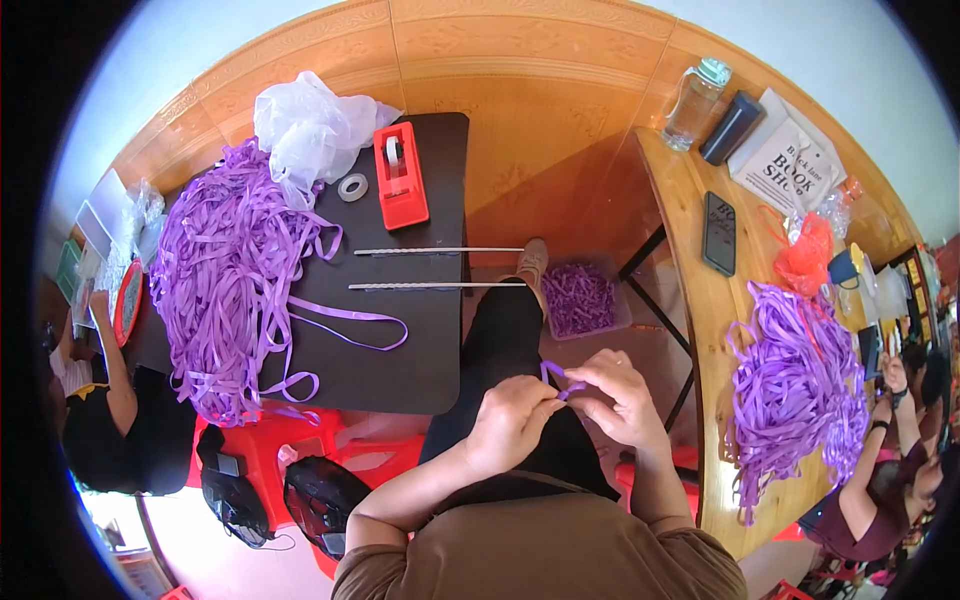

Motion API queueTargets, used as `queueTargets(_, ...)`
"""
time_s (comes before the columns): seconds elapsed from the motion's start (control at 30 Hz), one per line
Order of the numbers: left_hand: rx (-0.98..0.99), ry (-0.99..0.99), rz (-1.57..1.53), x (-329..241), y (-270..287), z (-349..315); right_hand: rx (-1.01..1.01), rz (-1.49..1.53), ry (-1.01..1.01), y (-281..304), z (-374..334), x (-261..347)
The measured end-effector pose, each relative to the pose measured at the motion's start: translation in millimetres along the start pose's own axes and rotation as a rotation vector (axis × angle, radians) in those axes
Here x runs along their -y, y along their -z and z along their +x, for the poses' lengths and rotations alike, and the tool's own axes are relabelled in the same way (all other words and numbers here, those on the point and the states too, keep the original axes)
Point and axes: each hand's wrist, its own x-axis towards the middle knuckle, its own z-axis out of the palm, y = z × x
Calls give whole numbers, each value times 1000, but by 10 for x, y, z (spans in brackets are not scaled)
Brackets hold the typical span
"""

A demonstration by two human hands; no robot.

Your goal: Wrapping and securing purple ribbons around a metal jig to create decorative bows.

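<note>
- Brown shirt, nearest us, on the near right side of the dark table.
- Left hand, off the dark table's right edge: thumb and forefinger pinching a purple strip.
- Right hand, farther right of the dark table: thumb and fingers closed on the same strip, a small loop between both hands.
- Step in hand, as we judge it: bending or looping the strip; any knot is too small for us to tell. The next move seems to call for a steady left pinch, freeing the right fingers.
- Purple ribbon pile, on the dark table's left; its trailing loops could snag.
- Two pale rods, jutting past the dark table's right edge; we judge them easily knocked.
- Red tape dispenser, at the dark table's far end.
- Clear bin of purple pieces, right of the dark table.
- Wooden table, well right of the dark table, bearing a second purple heap.
</note>
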Motion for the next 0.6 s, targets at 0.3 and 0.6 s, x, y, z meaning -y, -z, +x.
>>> queueTargets(0.3, 138, 556, -613, 86, 12, -14, -237, -598, 283, -124, -27, -271)
queueTargets(0.6, 156, 782, -701, 498, -133, 155, -185, -631, 194, -135, 379, -945)
